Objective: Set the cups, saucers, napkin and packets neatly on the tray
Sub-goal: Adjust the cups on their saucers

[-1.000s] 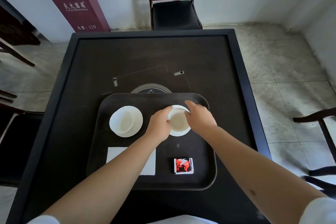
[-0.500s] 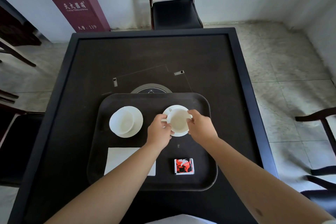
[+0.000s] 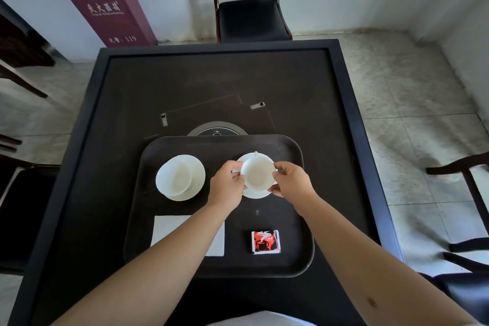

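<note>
A dark tray (image 3: 288, 222) lies on the black table. At its far right a white cup (image 3: 258, 174) sits on a white saucer (image 3: 258, 193). My left hand (image 3: 227, 188) grips the cup's left side and my right hand (image 3: 291, 182) grips its right side. At the far left another white cup (image 3: 176, 180) rests on its saucer (image 3: 197, 174). A white napkin (image 3: 169, 227) lies at the near left, partly under my left forearm. Red and black packets (image 3: 265, 242) lie at the near right.
The black table (image 3: 211, 82) has a raised rim and a round inset (image 3: 218, 131) just beyond the tray. A dark chair (image 3: 248, 16) stands at the far side, a red cabinet (image 3: 111, 8) at the far left, and another chair (image 3: 465, 193) at the right.
Both hands have drawn back a little toward me and now sit at the cup's two sides rather than over it. The cup stays on its saucer.
</note>
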A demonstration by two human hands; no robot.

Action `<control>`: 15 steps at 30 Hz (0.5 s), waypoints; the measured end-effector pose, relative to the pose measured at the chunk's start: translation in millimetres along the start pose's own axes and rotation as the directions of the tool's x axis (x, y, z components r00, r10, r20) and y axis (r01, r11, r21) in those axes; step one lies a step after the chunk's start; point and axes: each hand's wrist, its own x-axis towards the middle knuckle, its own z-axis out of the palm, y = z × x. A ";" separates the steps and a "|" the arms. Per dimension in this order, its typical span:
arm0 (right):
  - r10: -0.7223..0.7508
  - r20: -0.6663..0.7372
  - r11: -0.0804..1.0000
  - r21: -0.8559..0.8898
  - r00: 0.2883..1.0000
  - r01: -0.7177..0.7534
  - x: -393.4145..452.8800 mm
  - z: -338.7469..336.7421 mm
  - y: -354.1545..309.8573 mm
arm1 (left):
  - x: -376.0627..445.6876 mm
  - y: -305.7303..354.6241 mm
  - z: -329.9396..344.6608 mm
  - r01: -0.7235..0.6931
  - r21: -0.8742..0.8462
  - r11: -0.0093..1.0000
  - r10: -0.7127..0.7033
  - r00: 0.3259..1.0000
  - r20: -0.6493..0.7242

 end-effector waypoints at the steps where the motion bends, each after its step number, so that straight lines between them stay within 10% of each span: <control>1: 0.001 -0.005 1.000 0.003 1.000 -0.001 -0.6 0.3 0.9 | -0.2 -0.7 0.0 -0.004 0.005 1.000 0.004 1.000 0.000; 15: 0.029 -0.018 0.993 0.119 0.999 -0.026 -6.2 -0.3 7.8 | -3.0 -13.1 4.1 -0.054 -0.035 0.998 0.054 0.999 -0.002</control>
